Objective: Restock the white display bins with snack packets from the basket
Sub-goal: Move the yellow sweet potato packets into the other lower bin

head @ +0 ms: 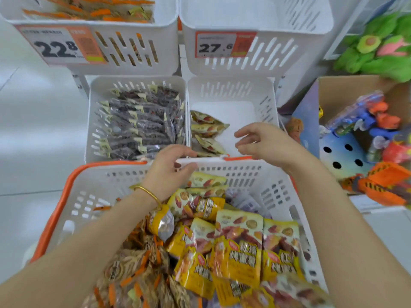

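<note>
Yellow snack packets [239, 243] heaped in the basket [93, 196]; a few matching packets [208, 127] lie at the near left of the lower right bin [231, 90]. Right hand [264, 141] hovers over that bin, left hand [169, 170] over the basket's far rim, both loosely curled and empty. Step: between loads. Next: grasp more yellow packets and carry them to the bin.

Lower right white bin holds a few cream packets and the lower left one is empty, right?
No: in the head view the lower left white slotted plastic bin is packed with dark packets; the lower right bin holds a few cream packets.
</note>
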The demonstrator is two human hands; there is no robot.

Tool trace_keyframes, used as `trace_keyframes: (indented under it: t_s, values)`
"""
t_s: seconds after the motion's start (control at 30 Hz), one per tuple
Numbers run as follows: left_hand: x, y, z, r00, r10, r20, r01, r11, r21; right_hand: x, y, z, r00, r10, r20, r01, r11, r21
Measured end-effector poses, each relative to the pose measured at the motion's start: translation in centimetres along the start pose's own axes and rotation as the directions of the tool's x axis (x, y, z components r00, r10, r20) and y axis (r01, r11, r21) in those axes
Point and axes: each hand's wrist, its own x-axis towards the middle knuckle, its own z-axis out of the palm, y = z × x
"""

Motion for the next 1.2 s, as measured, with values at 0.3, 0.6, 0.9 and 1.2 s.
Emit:
trace_keyframes:
  t_s: [0.3,0.6,0.9,1.2]
  values:
    - [-5.0,1.8,-0.5,1.0,-0.018,0.006,0.017,0.995,0.097,-3.4,5.8,10.9,0.992,-0.112,0.053,0.123,0.854,-0.505]
    - [-6.6,0.7,-2.2,0.988,-0.148,-0.039,0.152,0.98,0.126,-1.9,6.4,13.9,0.987,-0.092,0.13,0.159,0.549,-0.82]
    - [-7.1,0.3,-1.9,0.92,-0.373,-0.119,0.383,0.92,0.078,-4.6,5.0,7.8,0.967,-0.236,-0.091,0.222,0.965,-0.14]
    - [-6.6,2.7,-2.1,0.866,-0.473,0.162,0.457,0.618,-0.64,-7.3,1.7,8.0,0.981,-0.137,-0.139,0.176,0.927,0.331]
